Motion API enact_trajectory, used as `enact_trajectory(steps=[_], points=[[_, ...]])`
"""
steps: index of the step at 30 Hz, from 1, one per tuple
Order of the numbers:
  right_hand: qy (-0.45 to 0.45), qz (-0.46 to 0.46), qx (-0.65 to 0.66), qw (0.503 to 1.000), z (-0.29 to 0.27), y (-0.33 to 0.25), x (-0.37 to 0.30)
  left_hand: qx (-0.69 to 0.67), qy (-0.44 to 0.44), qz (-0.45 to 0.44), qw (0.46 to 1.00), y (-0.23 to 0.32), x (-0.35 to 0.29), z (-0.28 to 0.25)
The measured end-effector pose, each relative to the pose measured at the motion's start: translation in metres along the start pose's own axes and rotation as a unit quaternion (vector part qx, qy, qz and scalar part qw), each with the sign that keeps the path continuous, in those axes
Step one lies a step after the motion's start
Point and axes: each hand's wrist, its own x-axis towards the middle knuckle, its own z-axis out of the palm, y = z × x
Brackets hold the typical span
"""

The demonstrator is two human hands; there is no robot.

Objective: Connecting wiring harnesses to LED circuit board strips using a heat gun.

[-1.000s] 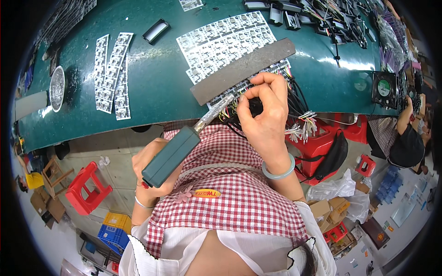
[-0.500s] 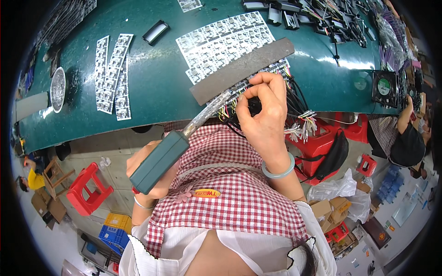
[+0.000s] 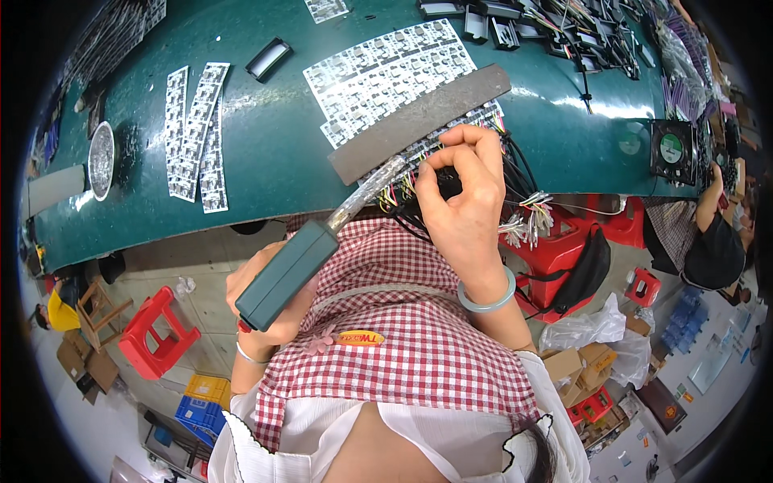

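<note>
My left hand [image 3: 251, 274] is wrapped round the green handle of a soldering iron [image 3: 288, 274]. Its metal shaft slants up and right, and the tip meets the near edge of a circuit board strip [image 3: 477, 119]. Close to that tip, my right hand [image 3: 473, 201] is closed in a pinch, thumb against forefinger, at the wires on the strip's edge; the wire end between the fingertips is too small to see clearly. A grey flat bar [image 3: 423, 121] lies across the boards. Black cables with thin coloured and white wire ends [image 3: 527, 217] hang over the table edge.
Circuit board sheets [image 3: 386, 68] lie beyond the bar. Loose board strips [image 3: 177, 133], a black frame [image 3: 269, 59] and a round metal dish [image 3: 101, 161] are left. Black housings [image 3: 503, 32] sit at the far right, near a fan [image 3: 672, 149]. Red stools [image 3: 157, 334] stand below; another person [image 3: 700, 241] works at right.
The soldering iron's handle has shifted slightly right and upward with my left hand, its tip staying at the strip. My right hand keeps its pinch with hardly any movement.
</note>
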Motion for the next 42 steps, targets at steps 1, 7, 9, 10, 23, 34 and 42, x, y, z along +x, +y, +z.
enact_trajectory(steps=[1,7,9,10,23,34,42], points=[[-0.003,0.003,0.002,1.000,0.000,0.000,0.000,0.001,-0.002,-0.007,1.000,0.002,0.001,0.000],[-0.008,0.001,-0.005,1.000,0.001,-0.002,0.004,0.010,-0.004,0.018,1.000,0.001,0.005,0.002],[-0.011,0.004,-0.006,1.000,0.000,-0.003,0.005,0.012,-0.004,0.022,1.000,0.000,0.006,0.002],[-0.015,0.008,-0.004,1.000,0.000,-0.004,0.006,0.021,-0.009,0.035,0.999,0.001,0.007,0.002],[-0.021,0.002,-0.026,0.999,-0.001,-0.003,0.007,-0.039,-0.031,-0.022,0.999,-0.005,0.010,0.006],[-0.024,0.004,-0.038,0.999,-0.001,-0.005,0.008,-0.023,0.008,-0.007,1.000,-0.008,0.000,-0.004],[-0.022,0.004,-0.037,0.999,0.001,-0.005,0.008,-0.168,0.277,-0.070,0.943,-0.014,-0.016,-0.023]])
